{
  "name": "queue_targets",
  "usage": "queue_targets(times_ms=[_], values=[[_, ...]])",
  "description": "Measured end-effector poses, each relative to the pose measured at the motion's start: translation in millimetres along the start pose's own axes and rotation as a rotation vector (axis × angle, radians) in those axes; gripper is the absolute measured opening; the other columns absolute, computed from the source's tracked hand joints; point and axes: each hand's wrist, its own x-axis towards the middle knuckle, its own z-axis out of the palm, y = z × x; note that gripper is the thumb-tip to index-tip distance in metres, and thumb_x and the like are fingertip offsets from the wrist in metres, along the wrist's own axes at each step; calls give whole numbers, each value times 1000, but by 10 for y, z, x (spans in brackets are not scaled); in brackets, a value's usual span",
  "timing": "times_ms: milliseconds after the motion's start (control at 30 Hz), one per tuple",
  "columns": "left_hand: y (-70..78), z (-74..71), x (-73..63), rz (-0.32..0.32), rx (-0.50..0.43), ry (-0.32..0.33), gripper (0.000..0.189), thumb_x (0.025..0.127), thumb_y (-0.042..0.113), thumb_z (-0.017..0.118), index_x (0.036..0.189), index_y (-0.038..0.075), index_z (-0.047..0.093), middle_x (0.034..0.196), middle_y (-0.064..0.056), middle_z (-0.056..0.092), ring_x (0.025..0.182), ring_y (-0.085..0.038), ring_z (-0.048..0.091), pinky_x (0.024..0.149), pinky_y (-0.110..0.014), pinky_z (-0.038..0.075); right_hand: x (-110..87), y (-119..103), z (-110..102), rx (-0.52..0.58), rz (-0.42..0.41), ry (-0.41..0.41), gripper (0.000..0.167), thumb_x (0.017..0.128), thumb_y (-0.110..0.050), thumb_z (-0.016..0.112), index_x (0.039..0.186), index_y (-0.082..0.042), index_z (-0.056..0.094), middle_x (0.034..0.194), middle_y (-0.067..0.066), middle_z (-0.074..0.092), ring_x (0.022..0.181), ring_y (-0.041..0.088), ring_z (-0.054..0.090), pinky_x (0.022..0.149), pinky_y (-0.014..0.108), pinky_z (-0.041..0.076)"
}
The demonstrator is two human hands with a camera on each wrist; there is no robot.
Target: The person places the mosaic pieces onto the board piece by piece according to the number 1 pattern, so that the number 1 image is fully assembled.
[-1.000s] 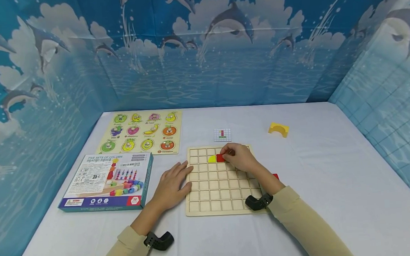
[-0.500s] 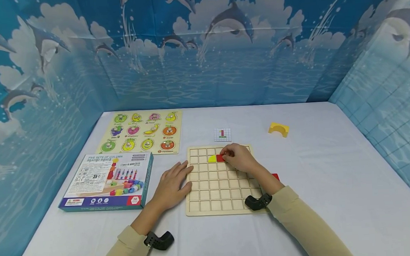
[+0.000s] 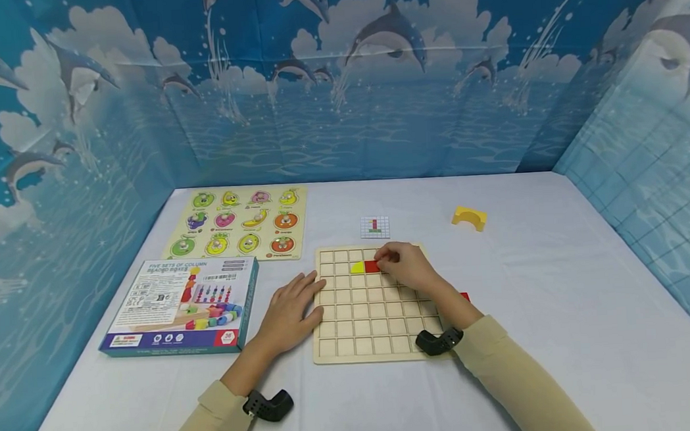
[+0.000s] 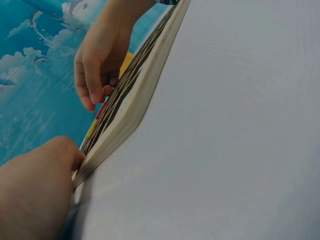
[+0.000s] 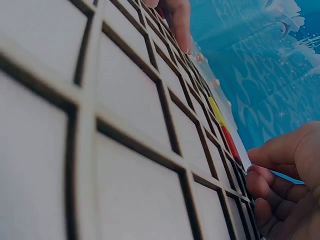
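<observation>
A wooden grid board (image 3: 354,358) lies on the white-covered table. My left hand (image 3: 290,314) rests at its left edge, fingers spread, with fingertips and thumb touching the rim; the left wrist view shows the thumb (image 4: 62,150) against the board's side. In an upper row of cells sit a yellow piece (image 3: 357,267), one corner seemingly cut away, and a red square tile (image 3: 371,266) right beside it. My right hand (image 3: 408,268) is at the red tile's right side, fingers bent. Nothing shows between thumb and forefinger in the right wrist view, where the red tile (image 5: 230,142) lies just past their tips.
Behind the board lies a small pattern card (image 3: 375,227). A yellow arch block (image 3: 469,218) stands at the right back. At left are a fruit puzzle board (image 3: 239,223) and a boxed bead set (image 3: 179,308). Another red piece (image 3: 464,296) shows partly behind my right forearm.
My right hand has shifted slightly to the right, off the red tile, so a little more of the tile shows. The left hand has stayed in place.
</observation>
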Motion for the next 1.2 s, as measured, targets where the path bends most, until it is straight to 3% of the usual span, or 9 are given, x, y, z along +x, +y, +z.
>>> queue_targets(times_ms=[533, 833, 1200], values=[[7, -8, 2, -1, 1, -8, 52, 94, 29, 53, 143, 11, 50, 153, -10, 38, 142, -33, 29, 109, -59, 24, -117, 12, -243, 1, 7, 2, 18, 95, -12, 60, 108, -2, 70, 96, 7, 67, 84, 21, 57, 76, 35, 48], [22, -28, 6, -20, 3, -31, 51, 95, 30, 52, 143, 13, 50, 154, -9, 37, 143, -31, 27, 110, -58, 22, -265, 62, -464, 40, 44, 8, 21, 96, -16, 61, 111, -3, 69, 96, 8, 66, 82, 23, 56, 70, 34, 48], [21, -21, 2, -9, 3, -17, 52, 95, 31, 52, 143, 12, 50, 153, -9, 38, 143, -32, 28, 110, -58, 23, -474, 104, -681, 43, 69, 27, 24, 97, -14, 59, 113, 3, 65, 99, 16, 67, 87, 28, 60, 73, 32, 51]])
